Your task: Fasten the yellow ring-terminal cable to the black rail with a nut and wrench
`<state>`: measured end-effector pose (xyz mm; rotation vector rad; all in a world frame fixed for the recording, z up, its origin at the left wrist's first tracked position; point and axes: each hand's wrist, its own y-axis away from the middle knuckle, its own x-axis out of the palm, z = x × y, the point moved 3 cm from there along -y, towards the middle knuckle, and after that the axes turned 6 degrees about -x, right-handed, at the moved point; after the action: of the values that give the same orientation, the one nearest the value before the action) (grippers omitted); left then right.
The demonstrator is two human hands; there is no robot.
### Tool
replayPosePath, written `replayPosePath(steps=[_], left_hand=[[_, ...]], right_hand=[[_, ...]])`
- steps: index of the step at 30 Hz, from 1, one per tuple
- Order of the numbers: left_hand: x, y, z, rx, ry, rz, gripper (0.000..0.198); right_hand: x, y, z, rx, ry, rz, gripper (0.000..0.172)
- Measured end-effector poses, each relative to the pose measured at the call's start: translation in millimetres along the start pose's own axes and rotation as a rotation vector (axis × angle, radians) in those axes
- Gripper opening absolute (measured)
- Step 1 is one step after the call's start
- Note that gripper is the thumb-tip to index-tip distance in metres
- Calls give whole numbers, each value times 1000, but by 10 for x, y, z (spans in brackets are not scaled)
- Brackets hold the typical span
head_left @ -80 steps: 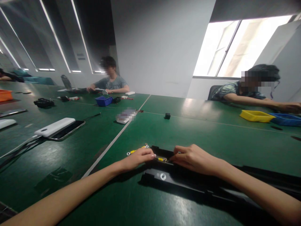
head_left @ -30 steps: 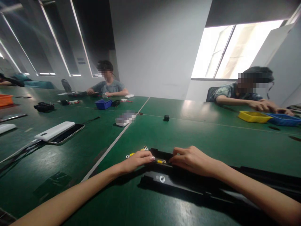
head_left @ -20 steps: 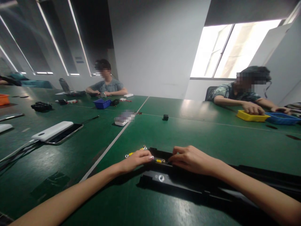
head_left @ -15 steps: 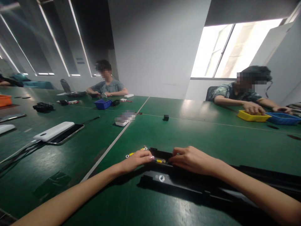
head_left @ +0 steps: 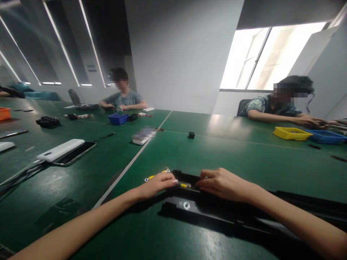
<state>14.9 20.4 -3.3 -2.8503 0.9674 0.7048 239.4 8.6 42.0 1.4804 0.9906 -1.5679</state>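
In front of me on the green table is a long black channel-shaped housing [head_left: 187,175]. My left hand [head_left: 160,183] bends over its left end, thumb and fingers closed on a short cable with a yellow-sleeved ring terminal [head_left: 184,185], whose ring points right inside the housing. My right hand [head_left: 221,183] reaches into the housing from the right with its fingers bent together. Those fingertips are hidden, so what they grip cannot be seen. Another yellow-sleeved cable with ring terminals [head_left: 150,178] lies behind my left hand, partly covered by it.
Nearer me lies a second black channel piece [head_left: 200,211] with a round white mark; more black parts [head_left: 306,202] extend right. Farther off are a small black block [head_left: 191,135], a white power bank [head_left: 61,150], a phone [head_left: 77,153], and blue and yellow bins [head_left: 292,133]. Two people sit across.
My hands and the parts between them stay almost in place. Across the table at right, the other person's hand has left the yellow bin and moved right.
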Motion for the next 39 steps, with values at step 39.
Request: replayPosePath(steps=[39], left_hand=[[-8,41,-76,-19,-6,8,29]], right_hand=[[-54,15,21,-16,60,-62,32]])
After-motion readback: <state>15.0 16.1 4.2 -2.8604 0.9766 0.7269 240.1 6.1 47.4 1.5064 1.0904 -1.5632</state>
